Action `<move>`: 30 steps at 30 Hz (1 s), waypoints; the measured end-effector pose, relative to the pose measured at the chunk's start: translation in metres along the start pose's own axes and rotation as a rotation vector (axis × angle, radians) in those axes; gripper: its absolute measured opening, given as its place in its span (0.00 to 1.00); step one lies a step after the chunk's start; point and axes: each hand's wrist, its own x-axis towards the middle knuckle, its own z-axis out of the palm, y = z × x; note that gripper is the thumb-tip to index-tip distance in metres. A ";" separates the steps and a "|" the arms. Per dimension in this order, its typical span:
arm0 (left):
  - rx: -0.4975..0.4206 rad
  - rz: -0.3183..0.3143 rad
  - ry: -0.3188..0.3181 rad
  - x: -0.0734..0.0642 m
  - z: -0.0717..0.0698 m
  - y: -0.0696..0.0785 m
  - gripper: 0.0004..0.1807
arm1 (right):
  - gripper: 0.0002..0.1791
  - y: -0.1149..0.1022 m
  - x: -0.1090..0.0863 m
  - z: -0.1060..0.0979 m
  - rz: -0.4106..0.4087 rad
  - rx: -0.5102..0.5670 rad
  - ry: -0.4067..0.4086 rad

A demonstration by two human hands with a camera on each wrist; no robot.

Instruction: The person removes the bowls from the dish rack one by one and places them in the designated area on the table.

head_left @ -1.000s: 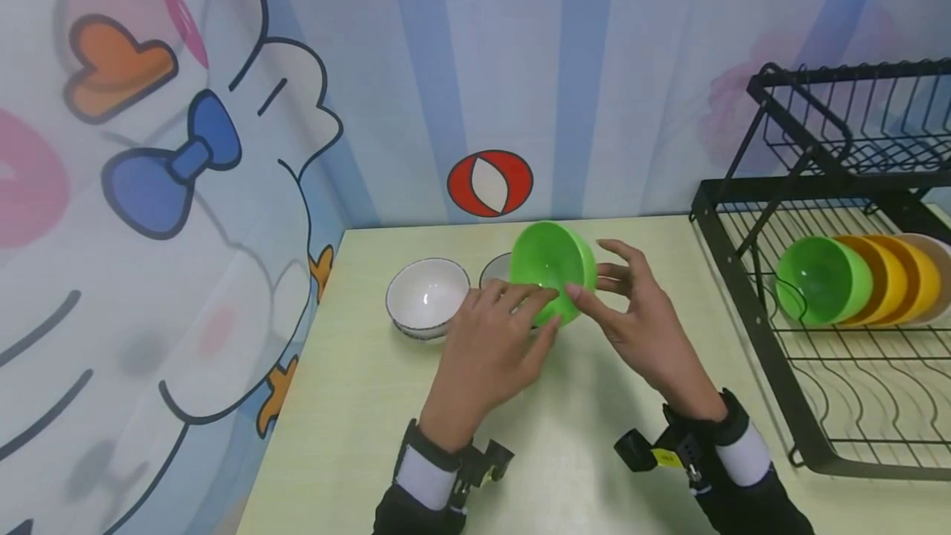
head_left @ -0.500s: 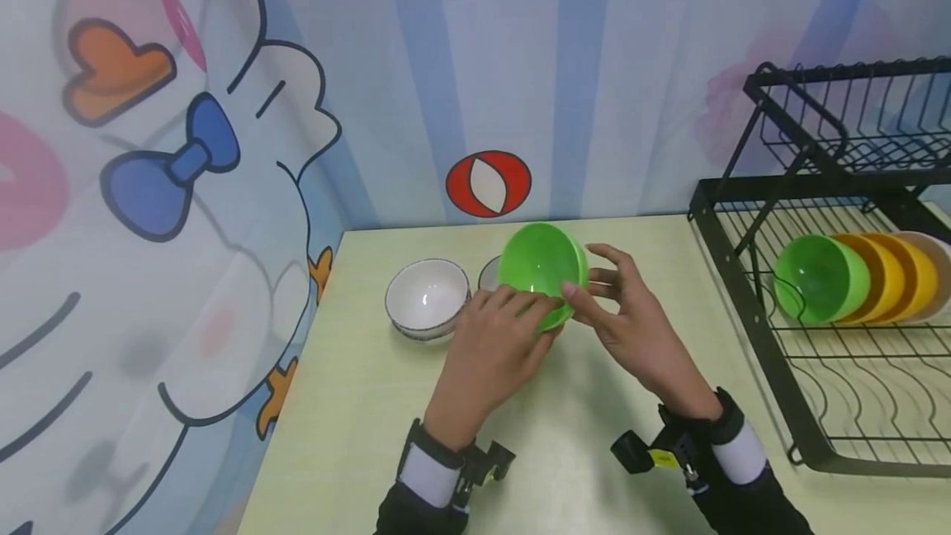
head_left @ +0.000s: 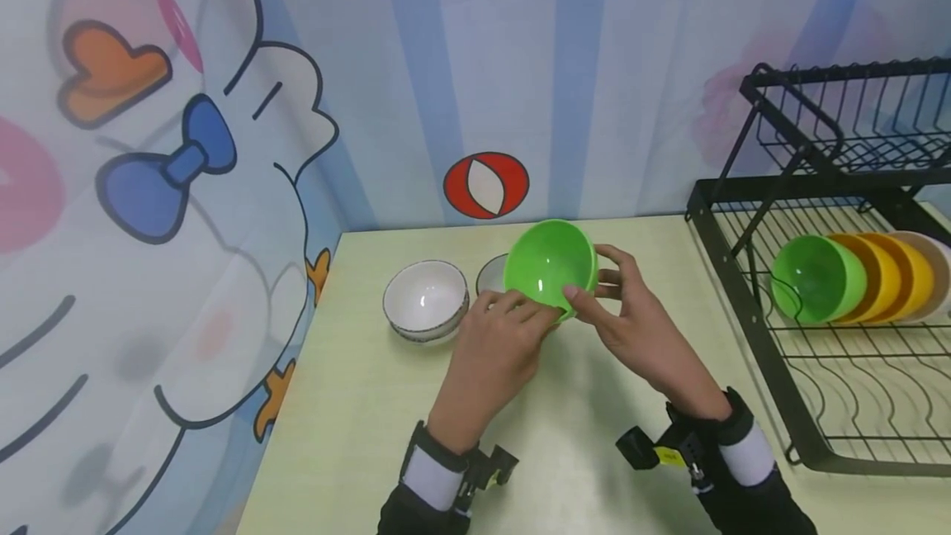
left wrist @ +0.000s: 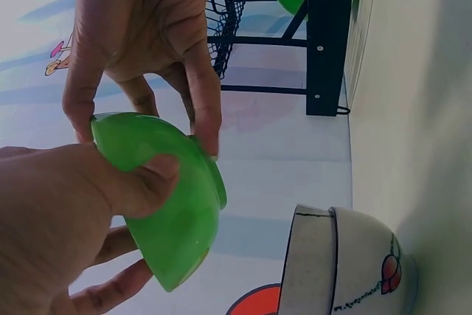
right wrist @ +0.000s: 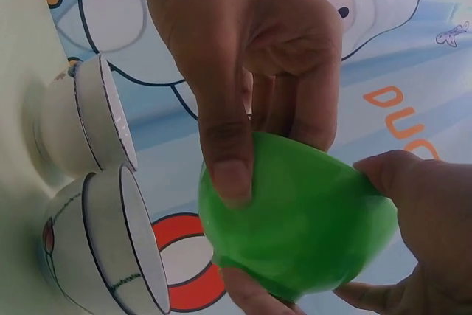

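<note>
A green bowl is held up over the table between both hands, tilted so its inside faces the head camera. My left hand grips its near left rim, fingers over the edge and thumb on the outer wall, as the left wrist view of the bowl shows. On the right side, my right hand pinches it, thumb at the rim and fingers behind the wall. Behind the left hand stand white bowls with dark rims: a nested stack at left and another white bowl, partly hidden by the green one.
A black two-tier dish rack occupies the right side of the pale table. In its lower tier a green bowl, yellow bowls and a pale bowl stand on edge in a row. A cartoon-printed backdrop borders the table behind and left.
The green bowl shifts slightly left, then back right, and its opening turns more toward the head camera. The left hand's fingers now curl further over its rim.
</note>
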 end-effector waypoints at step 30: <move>-0.003 0.092 -0.069 0.001 0.055 0.050 0.14 | 0.37 0.009 -0.006 -0.044 -0.189 -0.103 0.364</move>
